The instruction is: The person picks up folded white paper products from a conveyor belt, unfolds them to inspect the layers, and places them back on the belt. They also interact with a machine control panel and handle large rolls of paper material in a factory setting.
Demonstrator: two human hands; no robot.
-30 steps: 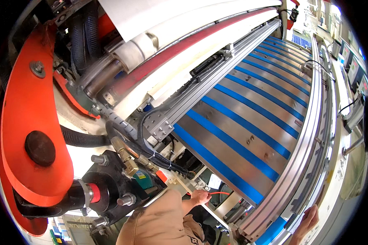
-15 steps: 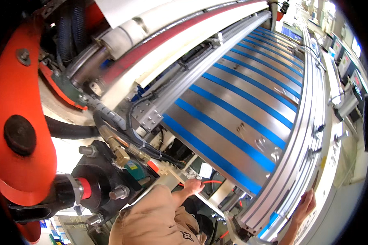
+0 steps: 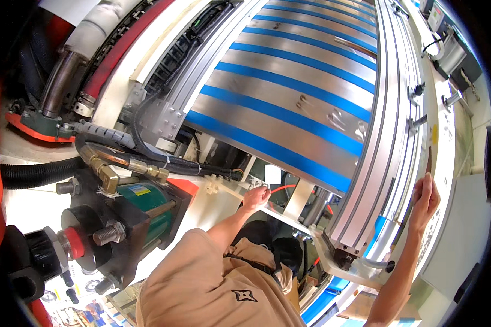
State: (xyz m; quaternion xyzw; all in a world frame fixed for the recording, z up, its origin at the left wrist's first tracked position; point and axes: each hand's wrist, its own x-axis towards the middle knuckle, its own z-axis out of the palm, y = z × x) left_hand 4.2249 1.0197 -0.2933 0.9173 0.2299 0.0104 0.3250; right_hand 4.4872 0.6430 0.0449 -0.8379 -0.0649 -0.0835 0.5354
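Observation:
My left hand [image 3: 257, 197] is closed at the near left corner of the machine bed, against the edge of a cream metal frame [image 3: 281, 217]. What its fingers grip there is hidden. To the right, my right hand [image 3: 426, 203] has its fingers pressed together beside the outer white rail [image 3: 441, 143]. A slim brown strip [image 3: 429, 161] rises just above its fingertips; I cannot tell whether the hand holds it. Between the hands lies the end of a grooved aluminium beam [image 3: 360, 207]. Beyond it stretches a metal bed [image 3: 289, 117] crossed by blue stripes [image 3: 256, 143].
At the left stand a green cylinder [image 3: 146, 210] with large bolts and a brass hose fitting [image 3: 108, 177]. Black hoses [image 3: 43, 171] run beside it. A red-covered roller [image 3: 114, 60] lies along the far left. Black knobs [image 3: 418, 89] stick out from the right beam.
The view has shifted, so the bed sits higher and further left and more of my arms shows. Both hands stay at about the same places on the machine.

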